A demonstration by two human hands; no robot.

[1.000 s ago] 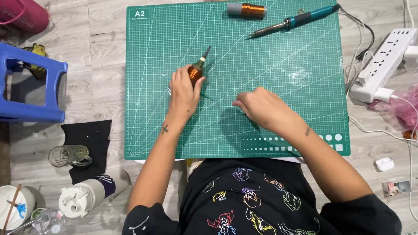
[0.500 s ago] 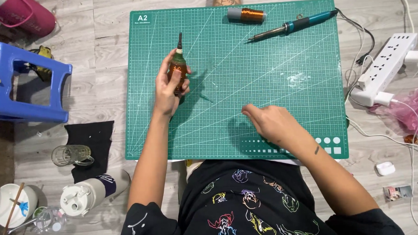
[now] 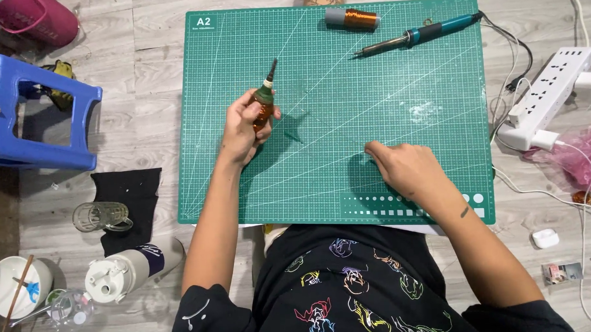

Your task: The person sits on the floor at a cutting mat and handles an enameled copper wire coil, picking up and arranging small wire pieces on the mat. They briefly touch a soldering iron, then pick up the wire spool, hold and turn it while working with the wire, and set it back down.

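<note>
My left hand (image 3: 243, 127) grips a small amber bottle (image 3: 264, 101) with a dark pointed nozzle, raised over the left part of the green cutting mat (image 3: 384, 84), nozzle tilted up and away. My right hand (image 3: 403, 167) rests on the mat near its front edge, fingers curled and pointing left; I cannot tell whether they pinch anything. A soldering iron (image 3: 418, 35) with a teal handle lies at the mat's far right. Beside it lies a spool of copper wire (image 3: 352, 18).
A blue plastic stool (image 3: 28, 110) stands left of the mat. A black cloth (image 3: 128, 204), a glass mug (image 3: 101, 216), a white bottle (image 3: 125, 271) and a white cup (image 3: 15, 287) lie at front left. A white power strip (image 3: 548, 98) with cables and a pink bag (image 3: 580, 156) sit right.
My left hand lifted the amber bottle off the mat's middle and carried it left and away. My right hand slid right and nearer to me along the mat.
</note>
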